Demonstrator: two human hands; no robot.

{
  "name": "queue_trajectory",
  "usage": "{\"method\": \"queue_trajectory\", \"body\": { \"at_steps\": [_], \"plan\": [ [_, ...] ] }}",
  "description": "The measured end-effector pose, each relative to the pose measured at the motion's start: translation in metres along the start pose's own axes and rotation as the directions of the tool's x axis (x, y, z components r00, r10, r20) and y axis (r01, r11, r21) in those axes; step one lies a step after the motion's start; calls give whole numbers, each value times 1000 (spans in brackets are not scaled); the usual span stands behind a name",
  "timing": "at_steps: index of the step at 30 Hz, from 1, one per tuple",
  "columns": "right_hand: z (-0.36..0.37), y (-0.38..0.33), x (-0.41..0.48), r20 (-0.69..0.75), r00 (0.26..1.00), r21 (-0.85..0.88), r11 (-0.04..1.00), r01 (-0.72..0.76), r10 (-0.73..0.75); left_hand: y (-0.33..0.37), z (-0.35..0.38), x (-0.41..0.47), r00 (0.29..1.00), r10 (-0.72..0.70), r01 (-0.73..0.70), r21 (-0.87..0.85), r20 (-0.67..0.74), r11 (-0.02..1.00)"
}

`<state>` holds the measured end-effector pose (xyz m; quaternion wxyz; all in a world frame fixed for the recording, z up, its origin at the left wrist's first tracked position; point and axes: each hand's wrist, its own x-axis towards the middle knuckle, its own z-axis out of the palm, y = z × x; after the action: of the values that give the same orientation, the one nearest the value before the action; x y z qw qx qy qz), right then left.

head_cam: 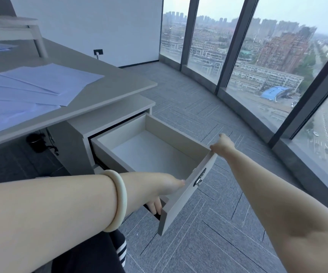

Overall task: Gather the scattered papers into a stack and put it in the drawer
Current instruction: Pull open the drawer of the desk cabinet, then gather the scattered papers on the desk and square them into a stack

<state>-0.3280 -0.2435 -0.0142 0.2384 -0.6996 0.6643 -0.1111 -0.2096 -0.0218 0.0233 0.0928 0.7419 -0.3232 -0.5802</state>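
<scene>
A corner office with tall windows point(277, 56) over a city and a grey carpeted floor point(218, 223). The papers point(31, 89) lie fanned and overlapping on the grey surface point(109, 81) at the left, well apart from both hands. Below its edge the drawer point(119, 134) is pulled out, its inside bare. The left hand point(167, 190), a pale bangle point(119, 198) on its wrist, grasps the near end of the drawer front, thumb above, fingers curled beneath. The right hand point(222, 146) grasps the far top corner, beyond a small lock point(199, 179). Black gear point(36, 141) sits under the surface.
</scene>
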Motion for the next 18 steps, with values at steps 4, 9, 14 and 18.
{"method": "queue_trajectory", "body": {
  "at_steps": [4,9,14,18],
  "plan": [
    [5,-23,-14,62,988,-184,971,152,-143,8,-18,-14,989,126,-129,-36,-75,991],
    [10,-86,-47,188,903,-77,910,406,-387,-1,-72,-43,913,258,-295,-75,-317,953],
    [9,-182,-105,153,749,55,762,645,-645,-56,-133,-98,764,264,-399,-110,-589,910],
    [24,-265,-169,144,585,154,602,783,-798,-132,-189,-151,576,191,-393,-64,-795,917]
  ]
}}
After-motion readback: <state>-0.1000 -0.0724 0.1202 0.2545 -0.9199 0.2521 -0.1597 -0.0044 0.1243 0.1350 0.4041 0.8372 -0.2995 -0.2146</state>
